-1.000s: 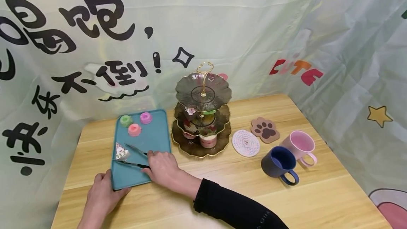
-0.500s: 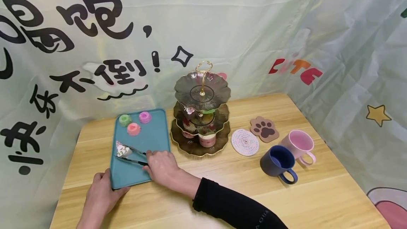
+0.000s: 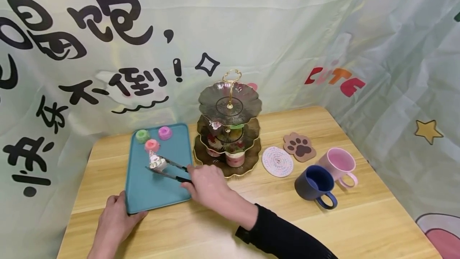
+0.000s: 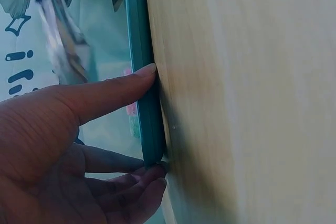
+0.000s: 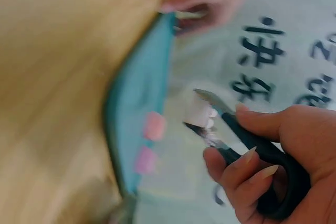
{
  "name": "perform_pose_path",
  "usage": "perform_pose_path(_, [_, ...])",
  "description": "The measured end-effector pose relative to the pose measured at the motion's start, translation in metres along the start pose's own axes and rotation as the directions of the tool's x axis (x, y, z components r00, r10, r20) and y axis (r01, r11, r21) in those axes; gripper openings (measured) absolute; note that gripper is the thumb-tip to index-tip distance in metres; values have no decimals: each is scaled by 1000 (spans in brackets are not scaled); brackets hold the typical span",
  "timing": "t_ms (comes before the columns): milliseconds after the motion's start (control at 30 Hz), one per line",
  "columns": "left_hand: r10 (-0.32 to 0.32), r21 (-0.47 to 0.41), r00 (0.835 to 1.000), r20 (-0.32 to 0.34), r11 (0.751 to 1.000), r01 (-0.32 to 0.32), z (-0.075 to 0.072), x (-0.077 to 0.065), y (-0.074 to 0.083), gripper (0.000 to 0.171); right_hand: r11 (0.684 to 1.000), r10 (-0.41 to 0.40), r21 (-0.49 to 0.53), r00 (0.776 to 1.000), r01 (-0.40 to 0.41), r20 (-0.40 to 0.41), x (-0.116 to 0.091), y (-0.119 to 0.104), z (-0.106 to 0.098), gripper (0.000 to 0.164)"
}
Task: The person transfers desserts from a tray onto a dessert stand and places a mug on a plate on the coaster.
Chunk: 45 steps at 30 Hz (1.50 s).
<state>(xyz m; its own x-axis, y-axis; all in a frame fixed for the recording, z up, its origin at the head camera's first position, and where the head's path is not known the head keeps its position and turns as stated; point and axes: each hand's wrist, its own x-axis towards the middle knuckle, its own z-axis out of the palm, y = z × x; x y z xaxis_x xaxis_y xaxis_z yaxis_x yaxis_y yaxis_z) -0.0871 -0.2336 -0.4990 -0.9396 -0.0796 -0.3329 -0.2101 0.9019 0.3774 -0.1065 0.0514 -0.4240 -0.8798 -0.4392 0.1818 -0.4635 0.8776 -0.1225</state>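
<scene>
My right hand (image 3: 210, 187) holds black-handled metal tongs (image 3: 184, 179), its fingers curled round the handles in the right wrist view. Between the tongs' tips is a small white cake slice (image 3: 158, 164) with whitish toppings, raised above the blue tray (image 3: 158, 195). At the tray's near left corner, my left hand (image 3: 115, 219) grips the rim; in the left wrist view the thumb lies on one side and the fingertips bend round the corner. Toward the tray's back sit a green (image 3: 142, 136), a coral (image 3: 152, 145) and a purple (image 3: 165, 132) ring-shaped sweet.
Right of the tray stands a three-tier dark scalloped stand (image 3: 248, 109) with cakes on its lower tiers. Farther right lie a round coaster (image 3: 278, 162) and a paw coaster (image 3: 300, 147), with a blue mug (image 3: 312, 183) and a pink mug (image 3: 338, 163). A printed cloth hangs behind.
The tongs have closed on the cake slice. My right hand has moved right and lifted the slice off the tray's left side. My left hand has stayed at the corner.
</scene>
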Motion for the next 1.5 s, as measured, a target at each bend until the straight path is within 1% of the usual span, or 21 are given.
perform_pose_path(167, [24, -13, 999, -25, 1000, -24, 0, 0, 1, 109, 997, -24, 76, 992, 34, -125, -24, 23, -38, 40])
perform_pose_path(233, [26, -17, 999, -25, 1000, -26, -1, 0, 1, 110, 993, -24, 114, 987, 42, -157, -34, 32, -55, 41])
perform_pose_path(300, [25, -20, 1000, -14, 999, -25, -1, 0, 1, 111, 991, -13, 129, 983, 38, -183, -45, 41, -69, 40])
perform_pose_path(433, [26, -24, 1000, -3, 999, -26, -1, 0, -1, 112, 993, 25, 117, 980, -2, -196, -63, 58, -93, 44])
perform_pose_path(500, [28, -24, 1000, 0, 999, -28, -1, 0, -1, 112, 995, 46, 97, 980, -28, -191, -71, 67, -101, 46])
perform_pose_path(567, [27, -22, 1000, 1, 999, -27, -1, 0, -2, 113, 994, 71, 95, 980, -54, -186, -78, 75, -107, 45])
perform_pose_path(800, [12, -18, 1000, 12, 1000, -12, -3, -1, -1, 113, 989, 140, 74, 979, -130, -148, -92, 101, -117, 30])
perform_pose_path(967, [13, -17, 1000, 17, 1000, -13, -3, 0, 0, 113, 984, 172, 60, 977, -166, -128, -96, 111, -116, 39])
perform_pose_path(1033, [15, -20, 1000, 18, 1000, -15, -3, 0, 0, 112, 983, 180, 54, 976, -175, -122, -96, 114, -116, 40])
perform_pose_path(1267, [18, -15, 1000, 23, 1000, -17, -2, 1, -3, 114, 979, 203, 55, 975, -198, -87, -93, 121, -111, 35])
perform_pose_path(1500, [33, -7, 999, 8, 999, -33, -2, 1, -2, 115, 978, 199, 74, 977, -194, -70, -88, 126, -107, 34])
